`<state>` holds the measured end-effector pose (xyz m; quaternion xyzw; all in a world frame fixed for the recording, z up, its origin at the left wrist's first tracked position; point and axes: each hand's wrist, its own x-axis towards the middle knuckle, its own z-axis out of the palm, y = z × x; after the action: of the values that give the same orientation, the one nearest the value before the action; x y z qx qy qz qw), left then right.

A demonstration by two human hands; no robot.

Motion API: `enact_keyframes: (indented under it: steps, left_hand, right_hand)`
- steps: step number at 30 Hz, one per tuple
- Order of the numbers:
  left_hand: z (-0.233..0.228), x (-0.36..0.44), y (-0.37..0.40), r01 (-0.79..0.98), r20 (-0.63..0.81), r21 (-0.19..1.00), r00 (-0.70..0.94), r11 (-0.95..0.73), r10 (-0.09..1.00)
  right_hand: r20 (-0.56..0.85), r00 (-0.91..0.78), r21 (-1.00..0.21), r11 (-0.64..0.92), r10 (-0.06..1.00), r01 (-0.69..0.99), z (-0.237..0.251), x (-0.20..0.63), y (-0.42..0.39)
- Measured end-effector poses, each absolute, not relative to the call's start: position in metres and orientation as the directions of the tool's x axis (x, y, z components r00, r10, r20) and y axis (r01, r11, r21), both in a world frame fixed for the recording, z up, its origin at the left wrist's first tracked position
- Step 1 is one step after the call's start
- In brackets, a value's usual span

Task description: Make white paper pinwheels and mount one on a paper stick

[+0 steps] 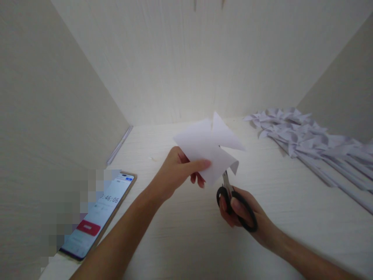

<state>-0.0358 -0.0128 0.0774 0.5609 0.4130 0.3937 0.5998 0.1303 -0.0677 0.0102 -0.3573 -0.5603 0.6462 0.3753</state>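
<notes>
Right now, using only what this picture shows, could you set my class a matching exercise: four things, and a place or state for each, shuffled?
Things
1. Scissors
2. Slit paper sheet
3. Phone
4. Paper pinwheels

Places or states
A. Lying at the picture's right
B. Held in the left hand
C. Showing a lit screen
D. Held in the right hand

Pairs: 1-D, 2-B, 3-C, 4-A
</notes>
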Motion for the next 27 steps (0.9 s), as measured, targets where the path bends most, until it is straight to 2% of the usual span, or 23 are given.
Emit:
enact_keyframes:
  steps: [7, 16, 21, 27]
  left_hand:
    - [0.077, -0.036, -0.007, 0.038, -0.05, 0.998, 0.181, 0.044, 0.982]
    - [0.076, -0.028, -0.005, -0.052, -0.046, 0.998, -0.028, 0.044, 0.999]
    - [0.074, -0.025, -0.007, -0.015, -0.055, 0.998, -0.014, 0.054, 0.998]
    - [0.073, -0.025, -0.01, 0.066, -0.006, 0.998, 0.014, 0.005, 1.0]
  right_hand:
    - [-0.122, -0.421, -0.987, -0.155, 0.899, -0.045, 0.007, 0.13, -0.065]
    - [-0.041, -0.37, -0.988, 0.016, 0.928, 0.151, 0.012, 0.126, -0.069]
    - [-0.082, -0.383, -0.975, 0.006, 0.92, 0.224, 0.015, 0.124, -0.072]
    - [-0.099, -0.396, -0.978, -0.016, 0.913, 0.208, 0.015, 0.124, -0.072]
